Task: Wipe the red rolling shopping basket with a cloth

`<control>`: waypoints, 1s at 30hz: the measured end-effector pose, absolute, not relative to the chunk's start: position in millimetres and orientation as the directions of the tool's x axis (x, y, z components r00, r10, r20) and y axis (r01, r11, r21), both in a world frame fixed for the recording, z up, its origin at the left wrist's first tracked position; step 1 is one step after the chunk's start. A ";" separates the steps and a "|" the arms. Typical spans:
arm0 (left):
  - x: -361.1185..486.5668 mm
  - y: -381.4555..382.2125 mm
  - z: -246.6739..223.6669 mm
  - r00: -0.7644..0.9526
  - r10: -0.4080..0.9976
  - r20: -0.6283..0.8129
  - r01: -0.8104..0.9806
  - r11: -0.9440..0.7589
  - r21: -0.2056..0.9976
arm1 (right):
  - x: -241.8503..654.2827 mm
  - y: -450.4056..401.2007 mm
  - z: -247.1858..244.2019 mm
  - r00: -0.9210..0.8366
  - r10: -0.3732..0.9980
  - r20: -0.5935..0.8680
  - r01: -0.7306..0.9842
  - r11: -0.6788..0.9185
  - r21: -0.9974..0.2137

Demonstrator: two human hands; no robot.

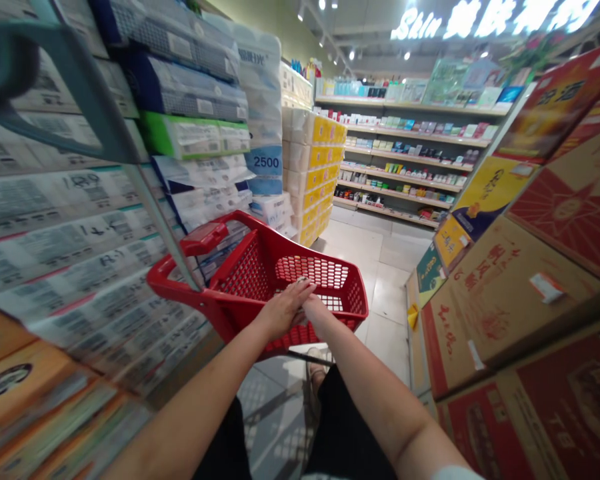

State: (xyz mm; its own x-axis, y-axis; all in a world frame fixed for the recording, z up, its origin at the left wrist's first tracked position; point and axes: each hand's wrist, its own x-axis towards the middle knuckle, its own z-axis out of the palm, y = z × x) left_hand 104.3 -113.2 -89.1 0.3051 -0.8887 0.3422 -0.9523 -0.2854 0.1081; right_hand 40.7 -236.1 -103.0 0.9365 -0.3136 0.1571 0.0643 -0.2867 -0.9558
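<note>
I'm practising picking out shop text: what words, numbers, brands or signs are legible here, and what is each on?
"Skin", lit sign; its Chinese characters are too glared to read surely
"2500", tall pack
"帆风顺", brown carton
"TB", lower-right red carton
Too blurred: handwriting on the left-hand packs, other carton print
Too small: labels on the back shelves

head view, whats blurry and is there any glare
Head view: blur smears the stacked white printed packs at left; the glowing white sign is overexposed; straight lines slant with wide-angle distortion; patchy shadows fall on the pale tiled floor below the red perforated plastic basket.
</note>
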 end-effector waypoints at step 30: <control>80.1 -60.8 -98.2 0.482 -0.640 0.598 -0.723 -0.676 -0.140 | 1.2 -271.1 -223.3 0.604 -0.100 0.790 -0.101 -0.994 -0.049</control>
